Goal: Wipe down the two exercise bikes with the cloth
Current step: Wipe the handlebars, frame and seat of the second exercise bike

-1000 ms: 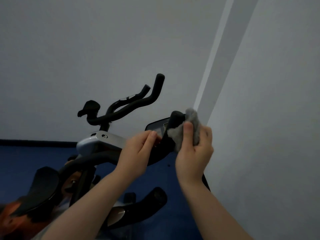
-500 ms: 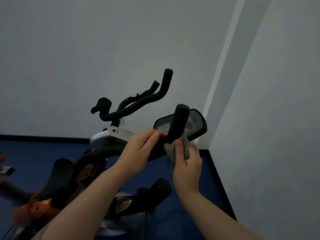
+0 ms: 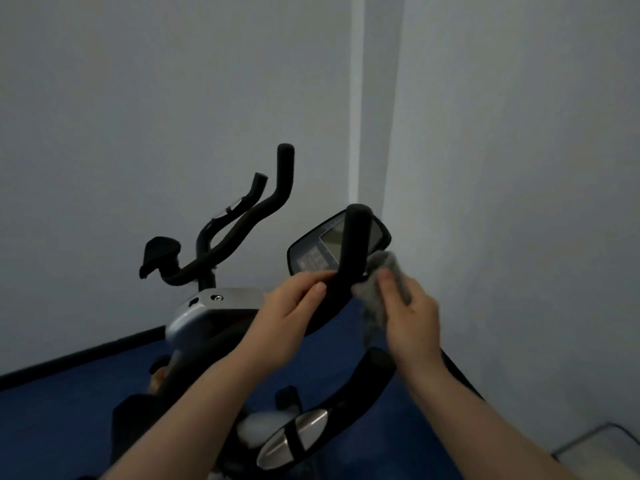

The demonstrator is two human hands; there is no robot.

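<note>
while left hand [image 3: 291, 317] grips the handlebar [image 3: 353, 251], right hand [image 3: 412, 317] fingers pinch the cloth [image 3: 372, 292].

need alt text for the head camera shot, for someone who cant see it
A person's right hand holds a grey cloth against the upright black handlebar of an exercise bike, while the left hand grips the bar lower down. A console sits behind it; a second bike's handlebars stand by the grey wall.

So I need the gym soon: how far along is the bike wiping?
Nothing visibly marks any part as finished. In hand: the right hand holds the grey cloth against the near bike's upright handlebar grip, while the left hand steadies the bar. Apparently left: the console and the far bike.
</note>
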